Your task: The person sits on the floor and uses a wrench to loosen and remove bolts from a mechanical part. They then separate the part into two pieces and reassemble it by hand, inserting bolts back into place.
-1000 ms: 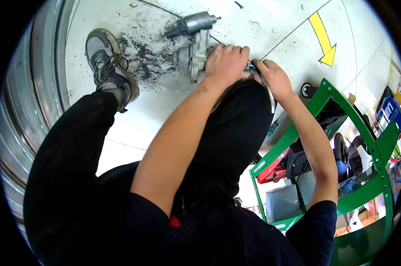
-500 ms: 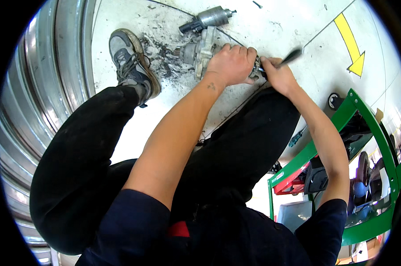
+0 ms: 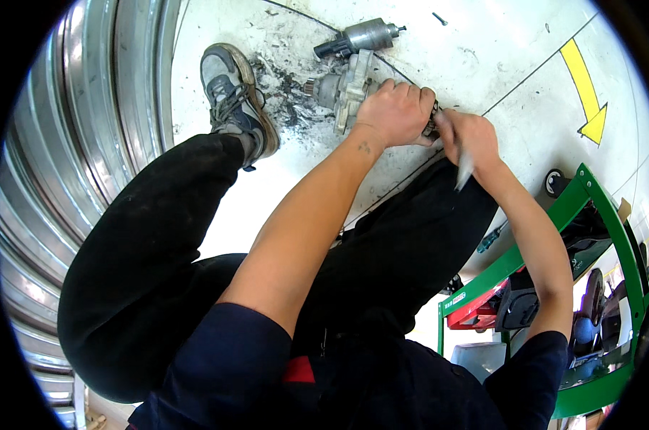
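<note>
Both forearms stretch far toward the floor. The left hand clenches over the grey starter motor lying there; the right hand, just right, grips a blurred metal tool.

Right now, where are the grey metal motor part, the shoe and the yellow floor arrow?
grey metal motor part [image 3: 344, 89]: head view, on its flat flange.
shoe [image 3: 233, 100]: head view, on the laces.
yellow floor arrow [image 3: 586, 89]: head view, on its shaft.

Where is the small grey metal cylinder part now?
In the head view, the grey metal cylinder lies on the floor at top centre, just beyond the left hand.
</note>
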Motion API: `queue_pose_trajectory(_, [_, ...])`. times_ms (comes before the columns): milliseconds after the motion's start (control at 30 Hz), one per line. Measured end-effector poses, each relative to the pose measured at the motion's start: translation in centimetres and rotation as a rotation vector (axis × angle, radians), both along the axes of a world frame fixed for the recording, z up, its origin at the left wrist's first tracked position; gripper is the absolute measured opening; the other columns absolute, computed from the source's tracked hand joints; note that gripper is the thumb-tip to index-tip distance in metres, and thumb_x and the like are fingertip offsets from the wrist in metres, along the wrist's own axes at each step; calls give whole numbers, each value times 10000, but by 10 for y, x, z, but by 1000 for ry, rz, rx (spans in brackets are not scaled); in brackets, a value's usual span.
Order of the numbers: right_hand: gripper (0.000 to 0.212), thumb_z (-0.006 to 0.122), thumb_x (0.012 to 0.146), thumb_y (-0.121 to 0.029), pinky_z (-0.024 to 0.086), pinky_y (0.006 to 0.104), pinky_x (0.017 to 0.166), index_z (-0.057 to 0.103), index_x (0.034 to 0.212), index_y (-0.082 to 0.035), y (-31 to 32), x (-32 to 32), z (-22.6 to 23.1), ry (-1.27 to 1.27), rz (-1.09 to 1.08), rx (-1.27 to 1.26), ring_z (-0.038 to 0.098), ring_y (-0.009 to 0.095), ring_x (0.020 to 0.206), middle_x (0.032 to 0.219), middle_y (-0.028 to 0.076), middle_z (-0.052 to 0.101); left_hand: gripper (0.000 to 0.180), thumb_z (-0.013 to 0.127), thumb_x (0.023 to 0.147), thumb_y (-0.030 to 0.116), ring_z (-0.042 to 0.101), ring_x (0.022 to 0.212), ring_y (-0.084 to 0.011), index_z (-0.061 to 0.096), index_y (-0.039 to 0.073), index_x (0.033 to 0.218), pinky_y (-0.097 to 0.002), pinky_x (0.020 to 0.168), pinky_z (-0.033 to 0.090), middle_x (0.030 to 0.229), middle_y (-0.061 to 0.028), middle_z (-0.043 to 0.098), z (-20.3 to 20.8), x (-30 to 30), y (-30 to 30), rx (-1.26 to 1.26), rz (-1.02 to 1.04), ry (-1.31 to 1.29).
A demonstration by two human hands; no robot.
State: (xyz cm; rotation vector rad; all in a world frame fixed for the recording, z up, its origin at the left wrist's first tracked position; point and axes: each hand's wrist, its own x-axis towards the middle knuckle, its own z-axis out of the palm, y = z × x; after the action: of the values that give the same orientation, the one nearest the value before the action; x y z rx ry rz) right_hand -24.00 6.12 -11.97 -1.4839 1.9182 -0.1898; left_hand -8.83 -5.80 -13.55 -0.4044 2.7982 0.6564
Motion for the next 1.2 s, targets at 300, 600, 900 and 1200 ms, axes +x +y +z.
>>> queue_pose_trajectory(300, [671,383,1029,-534,425,394,623,545,701,28,-10,-6,-6,-716,-765,528,458,196,600,598,148,473,694,764,692,576,614,915,-232,569,41,1088,-372,847,447,933,-68,640,-1,-2,9,-139,9,110])
queue_pose_trajectory(600, [401,523,1007,-309,446,421,584,582,744,-11,2,-5,-8,-534,-364,194,556,330,567,622,189,560,623,737,706,498,611,881,-251,615,10,1074,-396,842,456,907,-87,637,-12,0,19,-36,124,166])
queue_pose_trajectory(900, [645,369,1037,-502,437,407,577,545,726,34,-5,-3,-3,-371,-339,137,509,311,611,657,214,550,569,738,697,492,621,857,-218,620,47,1032,-347,811,448,894,-57,652,-16,0,19,-167,115,207])
queue_pose_trajectory(1200, [589,422,1036,-470,450,449,609,556,761,33,3,6,0,-460,-652,210,521,297,582,643,184,507,469,690,742,389,624,846,-247,636,28,1036,-390,841,471,882,-78,646,-10,-4,18,-73,94,204])
